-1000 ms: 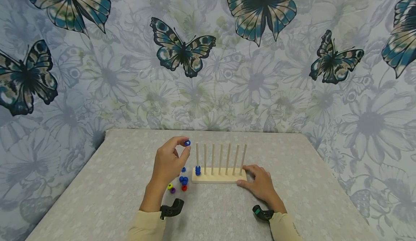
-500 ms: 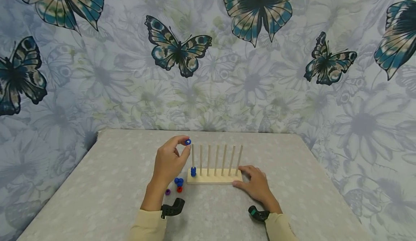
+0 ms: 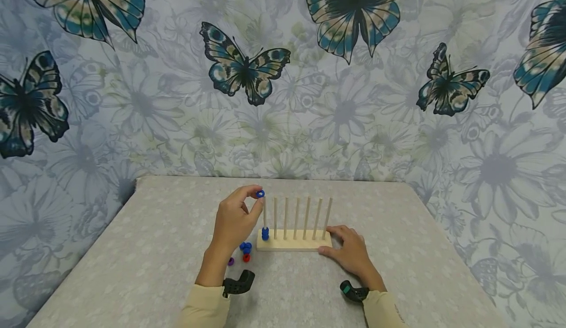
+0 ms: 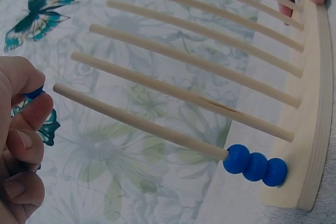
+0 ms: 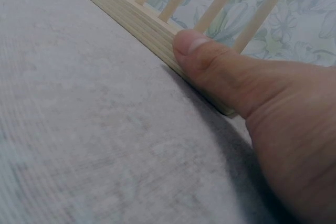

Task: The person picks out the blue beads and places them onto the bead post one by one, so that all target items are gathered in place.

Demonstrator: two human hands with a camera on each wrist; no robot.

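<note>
Between thumb and index finger my left hand (image 3: 232,222) pinches a blue bead (image 4: 35,93). The bead is right by the tip of the leftmost peg (image 4: 131,118) of a wooden peg stand (image 3: 294,244). Three blue beads (image 4: 255,167) are stacked at the foot of that same peg; the other pegs are bare. My right hand (image 3: 351,253) grips the right end of the stand's base, with the thumb (image 5: 205,56) along the front edge and the fingers behind. In the left wrist view, my other left fingers are curled below the bead.
Left of the stand lie several loose blue beads (image 3: 247,251), a red bead (image 3: 246,258) and a purple bead (image 3: 231,261), partly behind my left wrist. A pale cloth covers the table (image 3: 177,195). The butterfly-patterned backdrop (image 3: 283,136) rises behind it.
My left hand has carried the blue bead slightly right, from beside the leftmost peg to its tip. My right hand keeps its grip on the base. The head view has shifted slightly.
</note>
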